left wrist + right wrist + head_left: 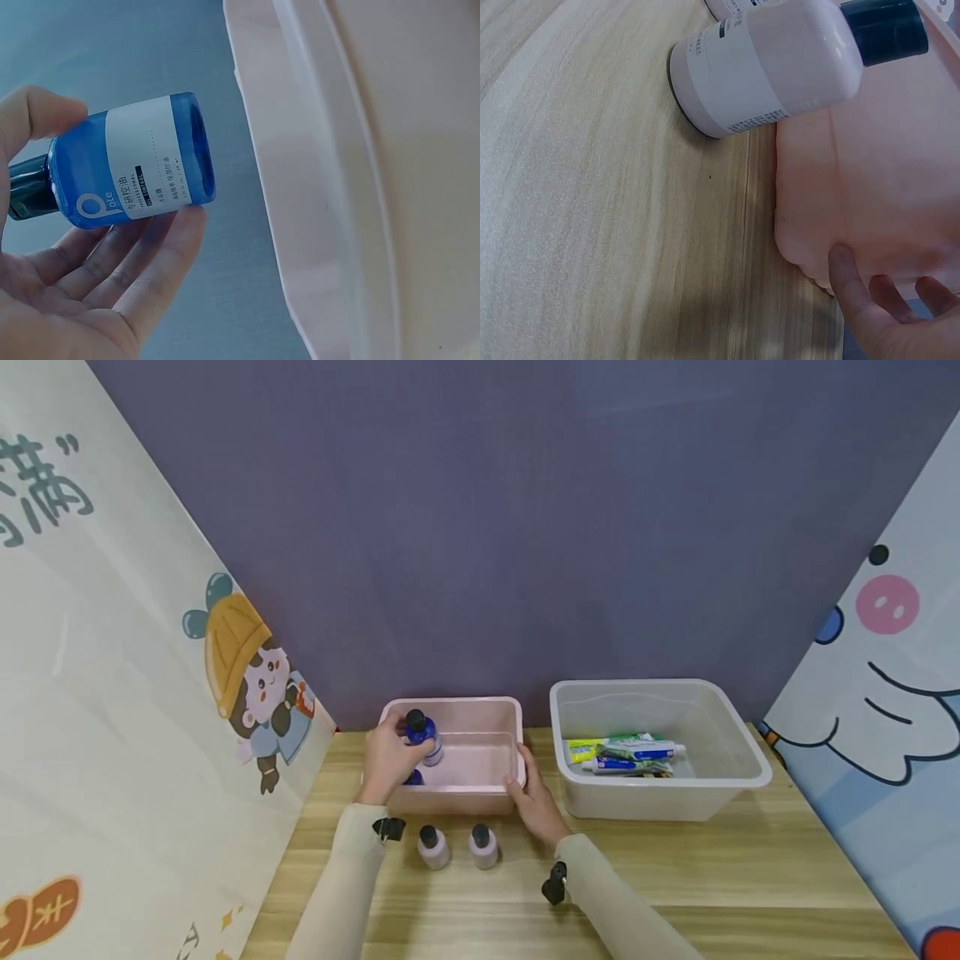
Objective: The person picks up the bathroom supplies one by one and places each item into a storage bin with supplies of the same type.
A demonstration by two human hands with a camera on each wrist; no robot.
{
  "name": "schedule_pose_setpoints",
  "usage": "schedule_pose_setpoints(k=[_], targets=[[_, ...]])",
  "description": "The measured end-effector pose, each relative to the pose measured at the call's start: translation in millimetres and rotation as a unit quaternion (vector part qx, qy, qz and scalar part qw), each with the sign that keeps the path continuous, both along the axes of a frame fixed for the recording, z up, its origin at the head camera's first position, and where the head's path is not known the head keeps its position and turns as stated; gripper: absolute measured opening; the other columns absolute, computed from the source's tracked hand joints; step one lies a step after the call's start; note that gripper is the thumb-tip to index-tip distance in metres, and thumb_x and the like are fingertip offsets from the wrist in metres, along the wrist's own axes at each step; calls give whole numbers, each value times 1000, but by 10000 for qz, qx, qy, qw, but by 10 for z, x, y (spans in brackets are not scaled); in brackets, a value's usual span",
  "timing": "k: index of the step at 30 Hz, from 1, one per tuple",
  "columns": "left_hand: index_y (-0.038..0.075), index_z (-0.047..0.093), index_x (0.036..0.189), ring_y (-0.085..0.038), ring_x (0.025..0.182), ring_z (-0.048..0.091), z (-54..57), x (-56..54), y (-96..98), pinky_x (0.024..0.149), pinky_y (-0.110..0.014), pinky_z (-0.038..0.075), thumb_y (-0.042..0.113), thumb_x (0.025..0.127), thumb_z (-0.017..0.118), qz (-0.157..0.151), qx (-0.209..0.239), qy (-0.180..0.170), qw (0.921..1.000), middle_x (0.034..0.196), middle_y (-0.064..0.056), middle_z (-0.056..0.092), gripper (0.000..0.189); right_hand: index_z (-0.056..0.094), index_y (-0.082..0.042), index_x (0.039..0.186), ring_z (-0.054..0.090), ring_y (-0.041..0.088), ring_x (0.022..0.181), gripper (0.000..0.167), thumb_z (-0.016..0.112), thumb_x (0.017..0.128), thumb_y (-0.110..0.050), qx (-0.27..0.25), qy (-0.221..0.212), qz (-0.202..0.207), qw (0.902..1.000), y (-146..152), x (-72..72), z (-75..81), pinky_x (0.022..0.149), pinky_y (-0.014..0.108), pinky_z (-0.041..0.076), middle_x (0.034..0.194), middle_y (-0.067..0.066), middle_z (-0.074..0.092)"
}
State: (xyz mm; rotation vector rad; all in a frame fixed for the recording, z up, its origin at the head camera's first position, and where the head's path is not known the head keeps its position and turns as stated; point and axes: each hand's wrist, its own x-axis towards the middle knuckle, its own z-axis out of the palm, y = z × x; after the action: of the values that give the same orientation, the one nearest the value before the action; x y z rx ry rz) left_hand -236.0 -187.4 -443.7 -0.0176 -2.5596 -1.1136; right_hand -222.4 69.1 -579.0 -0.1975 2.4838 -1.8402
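Observation:
A small blue bottle (425,732) with a dark cap and white label is gripped by my left hand (385,763), over the left part of a pink plastic bin (457,802). The left wrist view shows the thumb on one side of the bottle (86,176) and fingertips on the other. Part of another blue item (415,777) shows inside the bin, mostly hidden by the hand. My right hand (537,800) holds the bin's front right corner, thumb against the outer wall. Two pale pink bottles (434,850) with dark caps stand in front of the bin.
To the right, a white bin (637,802) contains several toothpaste tubes (637,750). Both bins stand on a wooden table (712,877) against a grey-blue back wall (480,543). Printed panels flank the table on both sides.

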Motion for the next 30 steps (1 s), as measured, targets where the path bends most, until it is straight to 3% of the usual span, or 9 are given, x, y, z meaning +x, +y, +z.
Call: schedule_pose_setpoints(k=[7,19,30], targets=[[3,65,118,-35,101,70,-12,-128,22,89,-48,58,28,75,84,-40,-101,-184,9998,111,-19,74,54,12,-54,157,31,42,151,66,52,105,-47,2,34,-43,10000,-2,-5,-21,120,66,26,169,14,25],[4,66,110,-25,85,62,-12,-358,50,74,-38,52,29,75,84,-190,-383,-407,9983,97,-13,70,46,12,-55,157,32,42,151,66,52,105,-48,-6,78,-9,10000,7,-20,-52,120,66,27,169,15,25],[1,64,122,-29,98,68,-104,-583,69,86,-45,59,34,78,84,-333,-557,-853,9942,115,-18,71,58,13,-53,158,31,44,151,67,53,104,-49,27,81,-31,10000,12,-37,-79,119,68,27,169,15,25]])
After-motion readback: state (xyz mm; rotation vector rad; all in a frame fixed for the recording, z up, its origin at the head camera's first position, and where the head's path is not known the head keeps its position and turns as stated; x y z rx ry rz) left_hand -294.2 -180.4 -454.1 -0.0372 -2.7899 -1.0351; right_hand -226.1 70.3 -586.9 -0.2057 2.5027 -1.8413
